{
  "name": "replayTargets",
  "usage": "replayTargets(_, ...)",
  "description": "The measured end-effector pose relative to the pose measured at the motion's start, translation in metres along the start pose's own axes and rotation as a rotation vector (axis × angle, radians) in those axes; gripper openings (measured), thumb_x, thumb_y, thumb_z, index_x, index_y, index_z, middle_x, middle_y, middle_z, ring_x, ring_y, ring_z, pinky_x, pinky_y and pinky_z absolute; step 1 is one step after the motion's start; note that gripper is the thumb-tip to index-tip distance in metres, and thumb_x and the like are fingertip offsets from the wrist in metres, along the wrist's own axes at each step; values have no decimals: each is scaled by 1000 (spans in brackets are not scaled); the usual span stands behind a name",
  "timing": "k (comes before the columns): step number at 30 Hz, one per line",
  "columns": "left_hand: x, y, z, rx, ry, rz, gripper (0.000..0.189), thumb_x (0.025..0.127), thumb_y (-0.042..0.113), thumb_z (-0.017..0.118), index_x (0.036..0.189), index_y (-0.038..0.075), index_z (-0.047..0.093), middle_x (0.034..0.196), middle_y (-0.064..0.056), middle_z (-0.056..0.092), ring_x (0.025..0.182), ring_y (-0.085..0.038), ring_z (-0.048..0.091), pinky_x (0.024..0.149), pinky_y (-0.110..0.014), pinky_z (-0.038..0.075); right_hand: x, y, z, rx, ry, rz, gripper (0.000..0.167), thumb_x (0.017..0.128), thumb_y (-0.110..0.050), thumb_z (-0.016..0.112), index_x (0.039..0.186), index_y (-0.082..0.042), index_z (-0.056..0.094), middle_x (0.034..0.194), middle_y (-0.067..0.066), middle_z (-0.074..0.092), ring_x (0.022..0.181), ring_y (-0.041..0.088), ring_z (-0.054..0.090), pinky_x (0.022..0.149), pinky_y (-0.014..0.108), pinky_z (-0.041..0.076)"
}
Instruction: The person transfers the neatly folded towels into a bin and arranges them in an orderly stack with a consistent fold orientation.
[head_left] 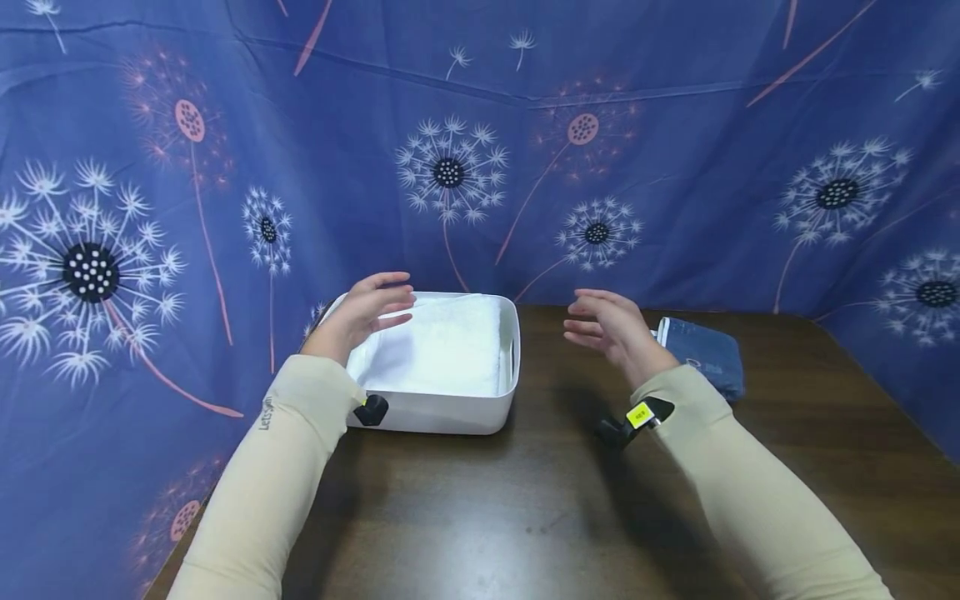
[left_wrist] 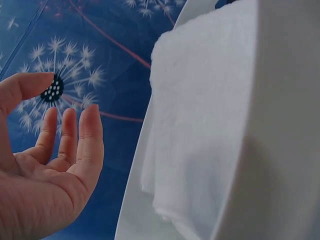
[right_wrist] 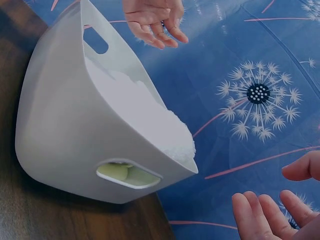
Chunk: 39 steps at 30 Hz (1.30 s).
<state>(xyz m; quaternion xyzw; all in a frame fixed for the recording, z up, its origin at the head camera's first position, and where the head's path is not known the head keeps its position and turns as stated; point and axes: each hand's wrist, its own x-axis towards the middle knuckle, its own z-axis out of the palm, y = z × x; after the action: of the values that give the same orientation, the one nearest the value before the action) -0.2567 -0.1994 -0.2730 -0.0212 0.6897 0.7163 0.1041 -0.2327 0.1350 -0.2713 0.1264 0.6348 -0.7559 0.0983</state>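
Observation:
A white plastic bin (head_left: 435, 414) with cut-out handles stands at the back of the table, left of centre. Inside it lies a folded white towel (head_left: 442, 346), up near the rim. My left hand (head_left: 367, 308) hovers over the bin's left side, fingers loosely bent and holding nothing. To the right of the bin, my right hand (head_left: 615, 329) is held in the air above the table, also without anything in its fingers. Just beyond that wrist rests a folded dark blue cloth (head_left: 703, 354) with a white edge. Through the bin's handle slot something yellow-green (right_wrist: 114, 171) shows.
The brown wooden table (head_left: 480, 517) carries the bin and the blue cloth. A blue curtain (head_left: 675, 167) with dandelion prints hangs behind and along both sides. Black wrist cameras (head_left: 371, 410) are strapped at both sleeves.

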Motion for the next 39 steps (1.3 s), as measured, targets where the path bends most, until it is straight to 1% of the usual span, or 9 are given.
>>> replayTargets(3,2,1,8,-12,-1,5,49,94,6,52,140,4,36,122,-13,49,101,-21,56,90,-36,47,-2,-2,-5,12,4,0,42,91,-6,54,132,-10,45,115,8,50,81,19,63,80,34,52)
replayTargets(8,6,4,22,-38,-15,6,50,92,4,54,140,5,36,127,-14,48,117,-31,49,91,-37,46,-3,-5,-13,25,20,-9,24,90,-6,55,112,-15,52,101,5,56,77,18,64,78,34,53)
replayTargets(11,9,6,31,-43,-20,1,51,91,4,56,139,5,38,130,-14,47,122,-34,44,91,-37,47,-3,-6,-18,28,25,-19,20,90,-5,56,106,-16,53,92,3,60,75,17,64,76,34,53)
replayTargets(13,11,7,38,-54,-24,-4,51,91,4,57,138,5,39,127,-14,49,122,-35,45,90,-37,47,-4,-7,-21,34,27,-20,21,90,-5,55,108,-16,53,93,3,60,75,17,64,77,34,53)
replayTargets(17,13,7,49,-67,-31,-7,49,91,4,57,137,5,41,115,-11,54,120,-35,46,89,-36,48,-6,-8,-25,43,40,-16,31,92,-7,54,121,-14,50,105,6,55,79,18,63,81,35,52)
replayTargets(20,15,6,55,-87,-42,-1,48,91,4,57,136,4,41,109,-10,56,120,-36,46,88,-36,48,-8,-8,-26,44,43,-17,38,92,-7,54,128,-13,47,108,7,53,81,18,63,83,36,51)
replayTargets(22,16,6,59,-104,-45,1,47,91,3,57,135,4,42,108,-10,56,117,-36,48,88,-37,49,-8,-8,-27,49,43,-21,34,92,-6,54,124,-14,49,109,8,52,80,17,64,81,35,52)
replayTargets(27,19,6,73,-115,-65,4,45,90,1,56,133,3,44,120,-17,54,117,-36,49,87,-37,49,-9,-7,-33,64,55,-20,19,93,-8,54,109,-18,52,108,7,51,77,16,64,79,34,53)
replayTargets(39,17,2,103,-107,-163,29,45,89,-1,56,132,1,44,127,-19,50,118,-39,48,90,-40,47,-14,-8,-45,70,56,-40,18,94,-13,54,111,-18,52,104,5,54,81,18,63,84,36,50)
